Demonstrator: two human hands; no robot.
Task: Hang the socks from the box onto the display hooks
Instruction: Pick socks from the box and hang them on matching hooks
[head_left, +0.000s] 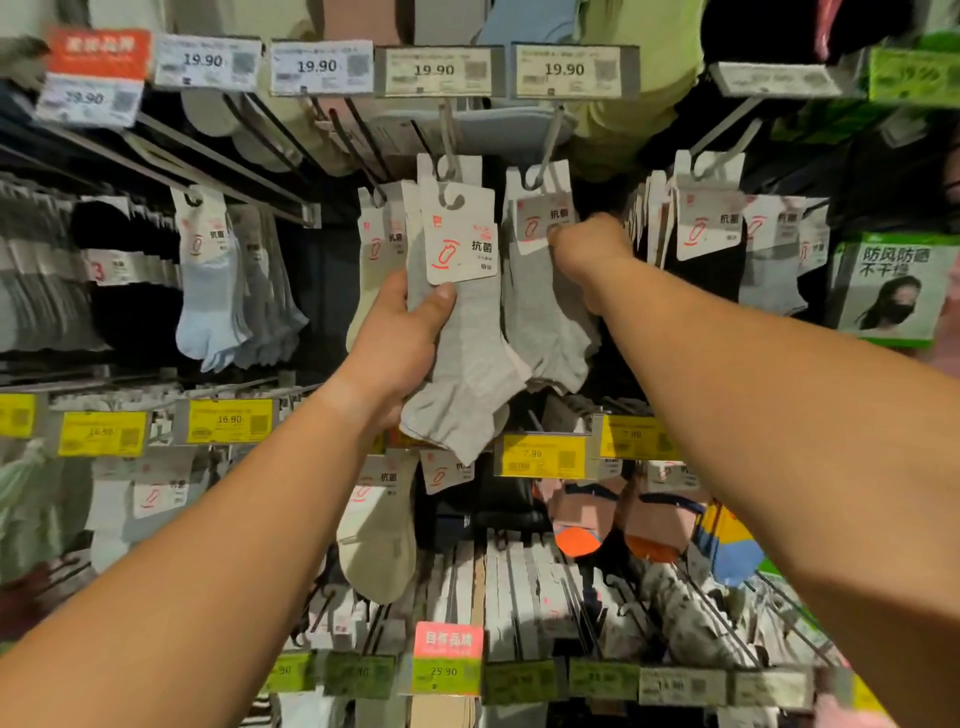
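Threading a grey pack onto the hook under the 19.90 tag

Left of that hook (451, 156), the left hand (402, 343) grips the grey socks (462, 332), card raised just below it; lift until the card's hole catches. Right of it, the right hand (587, 247) pinches the hung pack (545, 291), steadying it aside.

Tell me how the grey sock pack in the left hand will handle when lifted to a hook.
The grey sock pack probably flops: its fabric sags below the left hand. Its card header looks stiffer, so likely easier to steer. Likely light, held one-handed.
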